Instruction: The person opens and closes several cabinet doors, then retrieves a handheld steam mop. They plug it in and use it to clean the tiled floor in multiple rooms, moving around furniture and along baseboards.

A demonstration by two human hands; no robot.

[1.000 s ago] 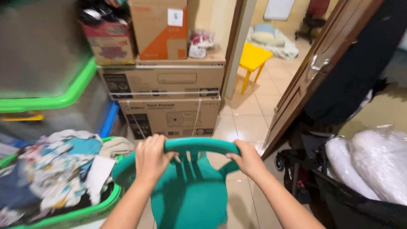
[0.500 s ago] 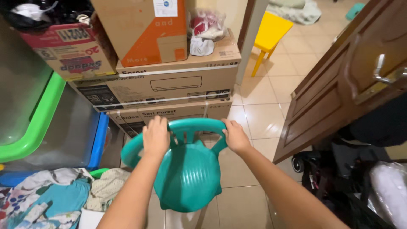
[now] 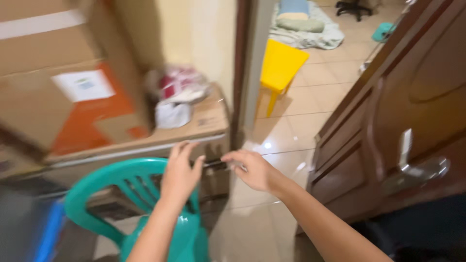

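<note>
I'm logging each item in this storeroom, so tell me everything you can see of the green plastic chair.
The green plastic chair is teal, glossy moulded plastic, with a curved top rail and vertical slats in its backrest. It stands low in the view, before stacked cardboard boxes; only the backrest and part of the seat show, its legs out of view. The left hand rests over the rail's right end, fingers spread. The right hand hovers open beside it, apart. The picture is motion-blurred.

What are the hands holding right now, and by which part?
The left hand rests on the top rail of the green chair with fingers spread, not clearly gripping. The right hand is off the chair, open, holding nothing.
</note>
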